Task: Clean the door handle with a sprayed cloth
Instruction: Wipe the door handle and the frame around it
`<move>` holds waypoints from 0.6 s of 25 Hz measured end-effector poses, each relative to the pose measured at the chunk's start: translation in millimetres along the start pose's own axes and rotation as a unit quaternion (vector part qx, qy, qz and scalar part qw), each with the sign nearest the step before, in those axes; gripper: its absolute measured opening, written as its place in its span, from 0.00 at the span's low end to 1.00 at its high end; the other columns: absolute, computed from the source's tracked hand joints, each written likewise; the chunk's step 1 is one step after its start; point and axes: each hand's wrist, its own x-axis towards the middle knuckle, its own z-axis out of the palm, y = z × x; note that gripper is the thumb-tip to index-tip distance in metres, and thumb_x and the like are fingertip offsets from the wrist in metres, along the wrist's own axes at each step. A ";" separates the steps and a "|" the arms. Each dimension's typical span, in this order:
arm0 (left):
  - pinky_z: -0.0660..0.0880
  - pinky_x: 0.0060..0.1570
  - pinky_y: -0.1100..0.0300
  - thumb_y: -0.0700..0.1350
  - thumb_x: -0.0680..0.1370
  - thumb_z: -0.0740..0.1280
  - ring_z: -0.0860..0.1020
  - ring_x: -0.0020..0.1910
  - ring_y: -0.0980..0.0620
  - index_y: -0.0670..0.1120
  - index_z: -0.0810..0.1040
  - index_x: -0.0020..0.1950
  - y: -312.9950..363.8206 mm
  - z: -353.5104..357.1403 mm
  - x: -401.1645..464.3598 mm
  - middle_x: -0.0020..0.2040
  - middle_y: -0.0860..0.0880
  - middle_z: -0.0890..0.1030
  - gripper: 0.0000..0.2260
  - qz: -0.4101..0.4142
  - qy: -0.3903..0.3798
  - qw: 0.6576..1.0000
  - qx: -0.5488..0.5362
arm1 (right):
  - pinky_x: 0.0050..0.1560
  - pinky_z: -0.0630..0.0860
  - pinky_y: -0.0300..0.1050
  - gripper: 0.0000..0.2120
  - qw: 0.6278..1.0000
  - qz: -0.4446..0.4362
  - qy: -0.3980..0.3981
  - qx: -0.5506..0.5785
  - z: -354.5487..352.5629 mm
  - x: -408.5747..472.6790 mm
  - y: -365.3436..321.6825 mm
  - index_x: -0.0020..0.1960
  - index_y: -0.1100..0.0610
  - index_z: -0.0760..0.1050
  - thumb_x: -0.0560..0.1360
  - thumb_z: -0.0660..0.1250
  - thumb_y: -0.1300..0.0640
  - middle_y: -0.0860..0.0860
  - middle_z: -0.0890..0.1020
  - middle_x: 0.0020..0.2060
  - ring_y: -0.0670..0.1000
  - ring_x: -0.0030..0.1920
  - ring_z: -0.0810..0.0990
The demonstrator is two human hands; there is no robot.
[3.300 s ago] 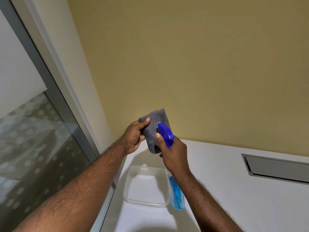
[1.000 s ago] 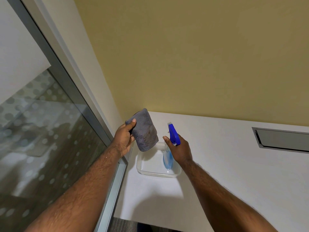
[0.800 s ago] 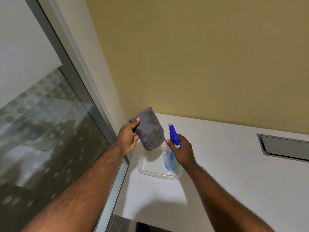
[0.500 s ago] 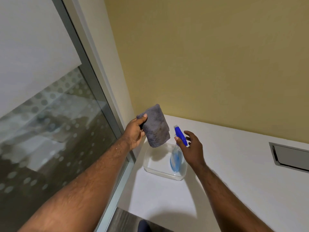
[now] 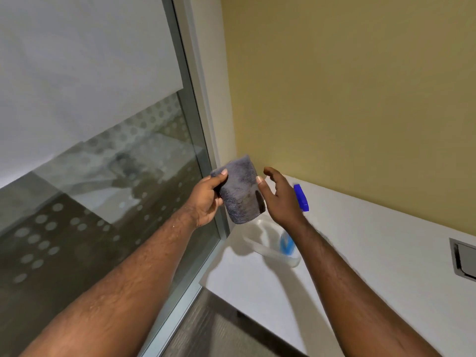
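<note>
My left hand (image 5: 206,199) grips a folded grey cloth (image 5: 240,191) by its left edge, holding it up in front of the wall corner. My right hand (image 5: 279,199) is beside the cloth's right edge with fingers spread; its thumb touches the cloth. The spray bottle (image 5: 300,197) with a blue head and pale blue body stands free in a clear plastic container (image 5: 270,249) on the white counter, partly hidden behind my right wrist. No door handle is in view.
A glass partition (image 5: 103,189) with a frosted dot pattern and a metal frame (image 5: 203,140) fills the left side. The white counter (image 5: 386,253) runs along the yellow wall, with a recessed metal flap (image 5: 465,258) at the right edge.
My right hand set the spray bottle into the container, let go of it and rose to the cloth's right edge. The view has swung left toward the glass.
</note>
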 end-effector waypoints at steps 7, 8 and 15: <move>0.79 0.51 0.54 0.43 0.78 0.65 0.84 0.49 0.50 0.42 0.80 0.54 8.1 -59.5 -101.6 0.48 0.46 0.86 0.08 0.020 0.042 0.999 -0.007 | 0.46 0.78 0.44 0.12 0.976 0.042 -0.161 0.137 71.8 -58.0 -29.2 0.53 0.51 0.80 0.79 0.63 0.45 0.47 0.85 0.47 0.44 0.46 0.83; 0.79 0.53 0.53 0.43 0.78 0.65 0.83 0.49 0.50 0.41 0.80 0.55 7.2 -70.5 -118.3 0.48 0.45 0.86 0.09 0.019 0.049 0.999 -0.008 | 0.45 0.78 0.43 0.11 0.974 0.044 -0.169 0.142 81.3 -71.8 -33.0 0.51 0.50 0.80 0.78 0.64 0.45 0.47 0.85 0.46 0.44 0.46 0.83; 0.79 0.48 0.57 0.44 0.79 0.65 0.83 0.48 0.53 0.45 0.79 0.56 -9.5 -138.3 -244.2 0.47 0.50 0.86 0.08 0.028 0.124 0.992 0.013 | 0.45 0.77 0.42 0.10 0.985 -0.041 -0.159 0.057 141.9 -184.4 -60.5 0.48 0.54 0.79 0.77 0.66 0.47 0.50 0.82 0.43 0.45 0.45 0.81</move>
